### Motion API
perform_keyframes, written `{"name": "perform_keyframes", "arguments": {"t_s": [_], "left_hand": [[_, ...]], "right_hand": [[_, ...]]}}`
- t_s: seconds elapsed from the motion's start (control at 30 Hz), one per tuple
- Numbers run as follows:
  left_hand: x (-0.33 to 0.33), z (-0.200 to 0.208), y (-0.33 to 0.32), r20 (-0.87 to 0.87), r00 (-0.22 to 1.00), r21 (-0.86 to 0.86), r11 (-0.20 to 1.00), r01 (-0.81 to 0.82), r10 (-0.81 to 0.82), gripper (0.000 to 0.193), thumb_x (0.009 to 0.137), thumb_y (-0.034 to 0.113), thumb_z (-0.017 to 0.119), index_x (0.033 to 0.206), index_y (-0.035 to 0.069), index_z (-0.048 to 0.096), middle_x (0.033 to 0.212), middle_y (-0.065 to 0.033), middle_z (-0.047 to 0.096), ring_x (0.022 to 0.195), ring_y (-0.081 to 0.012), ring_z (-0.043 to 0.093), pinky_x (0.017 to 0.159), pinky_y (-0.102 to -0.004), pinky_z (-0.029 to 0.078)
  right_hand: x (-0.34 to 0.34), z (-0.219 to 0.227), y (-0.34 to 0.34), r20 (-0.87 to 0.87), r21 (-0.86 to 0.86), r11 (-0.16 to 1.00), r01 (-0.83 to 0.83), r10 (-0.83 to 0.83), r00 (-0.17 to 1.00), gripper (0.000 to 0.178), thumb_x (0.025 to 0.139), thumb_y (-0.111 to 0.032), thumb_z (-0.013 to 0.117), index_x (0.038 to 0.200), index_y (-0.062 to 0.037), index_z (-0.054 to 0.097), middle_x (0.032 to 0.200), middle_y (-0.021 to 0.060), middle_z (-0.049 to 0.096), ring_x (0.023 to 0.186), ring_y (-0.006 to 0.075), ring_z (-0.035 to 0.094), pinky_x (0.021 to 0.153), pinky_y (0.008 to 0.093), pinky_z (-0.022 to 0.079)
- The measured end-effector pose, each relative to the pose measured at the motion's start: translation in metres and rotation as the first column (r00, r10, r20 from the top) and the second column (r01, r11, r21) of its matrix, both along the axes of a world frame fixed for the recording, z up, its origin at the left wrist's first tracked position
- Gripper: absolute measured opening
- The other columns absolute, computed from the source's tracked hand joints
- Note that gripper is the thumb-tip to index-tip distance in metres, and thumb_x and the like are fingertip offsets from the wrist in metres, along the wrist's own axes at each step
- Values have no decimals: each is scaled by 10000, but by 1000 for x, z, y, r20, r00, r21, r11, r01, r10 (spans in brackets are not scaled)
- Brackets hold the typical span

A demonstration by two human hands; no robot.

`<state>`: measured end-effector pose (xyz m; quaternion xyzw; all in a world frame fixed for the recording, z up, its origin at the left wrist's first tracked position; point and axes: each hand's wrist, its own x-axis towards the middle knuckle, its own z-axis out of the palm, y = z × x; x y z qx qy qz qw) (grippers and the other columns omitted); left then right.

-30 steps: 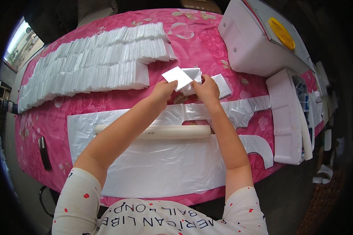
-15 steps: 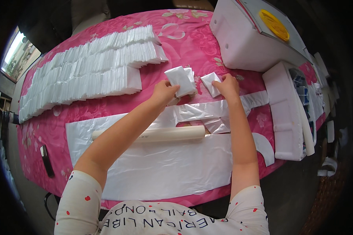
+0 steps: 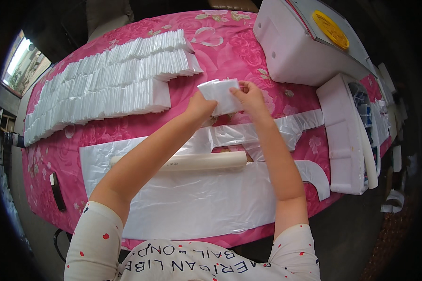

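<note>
White packets (image 3: pixel 227 100), long axis away, slightly leftward, pinched by left hand (image 3: pixel 201 105) and right hand (image 3: pixel 252 99)

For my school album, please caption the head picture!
Left hand and right hand hold folded white plastic squares over a pink flowered tablecloth.

Folded white film packets (image 3: pixel 227 99) – flat, squarish, faintly glossy – sit between both grips, pinched along the left side by the left hand (image 3: pixel 202 106) and near the upper right corner by the right hand (image 3: pixel 251 98); they overlap unevenly, edges stepped between the thumbs – broad faces upward
</note>
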<state>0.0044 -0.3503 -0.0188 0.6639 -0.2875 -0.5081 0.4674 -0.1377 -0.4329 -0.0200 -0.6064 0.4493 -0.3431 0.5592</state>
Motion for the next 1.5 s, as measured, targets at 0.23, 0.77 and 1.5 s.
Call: {"name": "perform_keyframes", "arguments": {"t_s": [0.23,0.77,1.5], "left_hand": [[-1,17,-2,-218,973,90,994,-63,82,488,764,320,688,1079,-28,552,987,-136,603,858,-233,609,694,-365,496],[-26,33,78,-44,999,-490,871,-19,-2,507,792,247,698,1171,-6,475,1018,-85,570,956,-183,549,871,-299,427],[-57,2,269,547,824,-345,858,380,-145,824,734,188,711,1324,-19,174,1257,-225,331,1158,-365,369,985,-419,313]], "right_hand": [[15,-23,2,-221,-69,988,-141,123,967,533,705,-245,722,1114,49,547,997,207,585,887,298,595,762,340,475],[-9,23,110,370,-99,965,-241,261,892,837,779,-39,659,1409,-44,108,1281,158,398,1161,227,442,974,346,373],[-43,0,267,-6,-142,930,-339,341,940,786,638,-76,754,1321,-52,365,1173,104,526,1041,251,534,910,353,423]]}}
